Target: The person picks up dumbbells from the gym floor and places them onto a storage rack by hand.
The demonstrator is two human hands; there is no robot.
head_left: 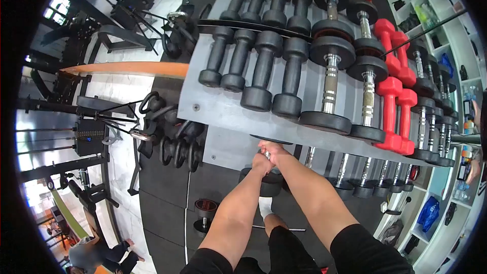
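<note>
Both my arms reach down to the lower tier of a dumbbell rack. My left hand (pixel 261 164) and my right hand (pixel 274 149) are clasped close together on one black dumbbell (pixel 272 184), just under the front edge of the grey upper shelf (pixel 223 109). The hands hide its handle. Only its dark round heads show below my fingers. Further chrome-handled dumbbells (pixel 350 185) lie in a row to the right on the same lower tier.
The upper shelf carries black rubber dumbbells (pixel 261 71), chrome-handled ones (pixel 329 83) and red ones (pixel 393 106). Handles and weight plates (pixel 175 149) lie left of the rack, and a small dumbbell (pixel 205 213) stands on the floor. White shelving (pixel 446 50) lines the right. A person (pixel 99 253) sits at bottom left.
</note>
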